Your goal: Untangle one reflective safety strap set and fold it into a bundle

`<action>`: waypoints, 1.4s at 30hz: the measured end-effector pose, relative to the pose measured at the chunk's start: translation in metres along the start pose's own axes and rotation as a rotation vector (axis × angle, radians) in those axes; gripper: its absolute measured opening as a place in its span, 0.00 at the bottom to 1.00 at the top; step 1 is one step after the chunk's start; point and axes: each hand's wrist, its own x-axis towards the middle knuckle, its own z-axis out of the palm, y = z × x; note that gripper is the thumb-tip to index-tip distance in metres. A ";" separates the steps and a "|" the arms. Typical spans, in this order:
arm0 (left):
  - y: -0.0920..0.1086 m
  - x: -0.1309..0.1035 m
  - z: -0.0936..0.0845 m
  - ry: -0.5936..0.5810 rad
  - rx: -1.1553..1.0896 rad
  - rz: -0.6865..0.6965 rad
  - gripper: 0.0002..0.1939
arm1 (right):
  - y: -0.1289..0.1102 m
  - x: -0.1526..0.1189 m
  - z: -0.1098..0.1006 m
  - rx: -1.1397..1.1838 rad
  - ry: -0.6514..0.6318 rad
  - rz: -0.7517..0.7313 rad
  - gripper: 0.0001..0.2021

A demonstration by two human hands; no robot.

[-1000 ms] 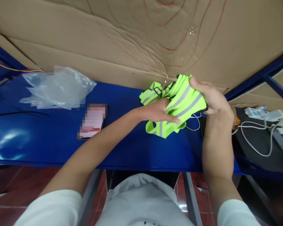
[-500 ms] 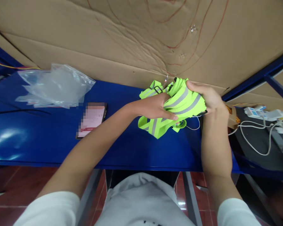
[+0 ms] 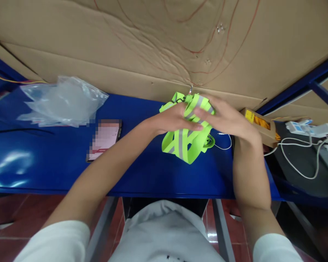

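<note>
Bright yellow-green reflective straps (image 3: pixel 183 145) with grey stripes are bunched between my two hands over the blue table. My left hand (image 3: pixel 175 118) grips the bundle from the left, its thumb lying across the front. From the right, my right hand (image 3: pixel 221 114) wraps round the upper part of the bundle, thumb in front and fingers behind it. Loops of strap hang below both hands. A small coiled piece of the same green strap (image 3: pixel 209 142) shows at the lower right of the bundle.
Clear plastic bags (image 3: pixel 68 102) are piled at the left on the blue table (image 3: pixel 153 178). A phone (image 3: pixel 105 140) lies near my left forearm. Brown cardboard (image 3: pixel 125 47) forms the back wall. At right are a box with orange contents (image 3: pixel 259 123) and white cables (image 3: pixel 297 174).
My right hand has moved left, closer to my left hand. The upper part of the strap bundle is folded in tighter and its loops hang a little differently.
</note>
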 end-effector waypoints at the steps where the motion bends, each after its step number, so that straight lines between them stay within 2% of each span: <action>1: -0.001 0.000 0.001 0.033 -0.050 0.000 0.21 | 0.000 0.000 0.003 -0.025 -0.009 -0.015 0.18; 6: -0.010 0.003 0.001 0.078 -0.383 -0.141 0.18 | 0.008 0.006 0.015 -0.103 0.061 -0.084 0.19; 10: -0.013 0.007 0.002 0.039 -0.507 -0.188 0.19 | 0.014 0.008 0.018 -0.189 0.300 -0.050 0.22; 13: -0.010 0.007 0.005 -0.017 -0.524 -0.212 0.21 | 0.013 0.008 0.016 -0.250 0.381 -0.020 0.24; 17: -0.001 0.001 0.005 -0.062 -0.366 -0.180 0.21 | 0.004 0.005 0.010 -0.155 0.401 -0.033 0.22; 22: 0.015 -0.006 -0.001 -0.144 -0.124 -0.131 0.17 | -0.008 0.002 0.011 0.053 0.371 0.002 0.19; 25: 0.018 -0.007 -0.004 -0.210 -0.103 -0.146 0.16 | -0.009 0.003 0.012 0.141 0.354 0.066 0.19; 29: 0.012 -0.006 -0.004 -0.334 -0.128 -0.146 0.19 | -0.007 0.001 0.005 0.296 0.393 0.116 0.19; 32: 0.010 -0.004 -0.001 -0.401 -0.071 -0.081 0.20 | -0.005 -0.002 -0.003 0.459 0.279 0.156 0.21; 35: 0.011 -0.004 -0.001 -0.378 0.093 0.009 0.17 | -0.001 0.000 -0.004 0.497 0.070 0.191 0.25; 37: 0.013 -0.004 -0.004 -0.306 0.231 0.090 0.16 | 0.004 0.004 -0.001 0.494 0.012 0.199 0.26; 39: 0.014 -0.004 -0.007 -0.249 0.340 0.138 0.18 | 0.012 0.009 0.005 0.512 0.008 0.210 0.25; 42: 0.013 -0.004 -0.010 -0.191 0.386 0.127 0.21 | 0.022 0.013 0.013 0.417 0.129 0.185 0.22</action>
